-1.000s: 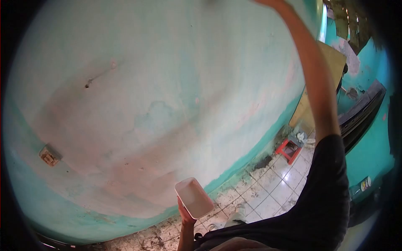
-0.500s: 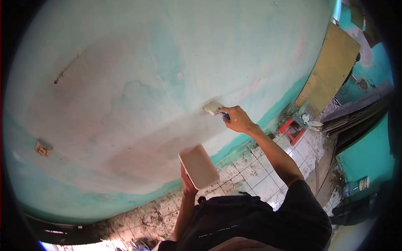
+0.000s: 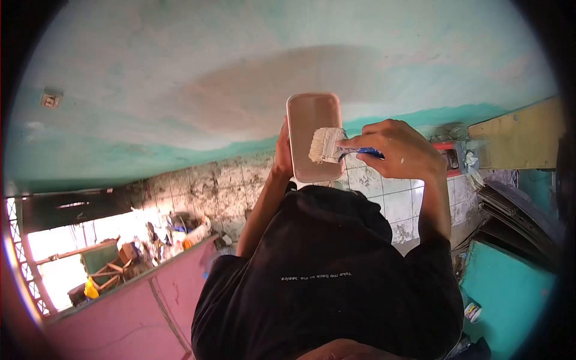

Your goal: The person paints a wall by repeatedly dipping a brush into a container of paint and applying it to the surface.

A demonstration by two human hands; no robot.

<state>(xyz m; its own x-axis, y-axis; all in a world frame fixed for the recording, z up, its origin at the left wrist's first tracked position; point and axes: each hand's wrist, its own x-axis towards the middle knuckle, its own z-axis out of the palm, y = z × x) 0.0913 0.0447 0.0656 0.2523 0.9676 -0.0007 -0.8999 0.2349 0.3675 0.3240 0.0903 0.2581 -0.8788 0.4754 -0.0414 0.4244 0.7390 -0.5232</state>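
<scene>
A rectangular tub (image 3: pixel 303 114) with pale paint inside stands out in front of the wall (image 3: pixel 240 78). My left hand (image 3: pixel 283 150) grips it along its left side. A wide brush (image 3: pixel 327 144) with whitish, paint-coated bristles lies over the tub's opening, at its right side. My right hand (image 3: pixel 408 147) is closed around the brush's blue handle. Whether the bristles touch the paint inside is hard to tell. A darker, damp-looking patch and a turquoise lower band show on the wall.
A socket (image 3: pixel 51 98) is on the wall at left. Dirty floor tiles (image 3: pixel 240 186) run below the wall. At right are a red stool (image 3: pixel 447 157), a yellowish board (image 3: pixel 516 141) and stacked dark sheets (image 3: pixel 519 219). A pink partition (image 3: pixel 120 324) stands lower left.
The brush has left the wall and come down over the tub in my right hand. My left hand and the tub appear higher in view, and the view has turned downward.
</scene>
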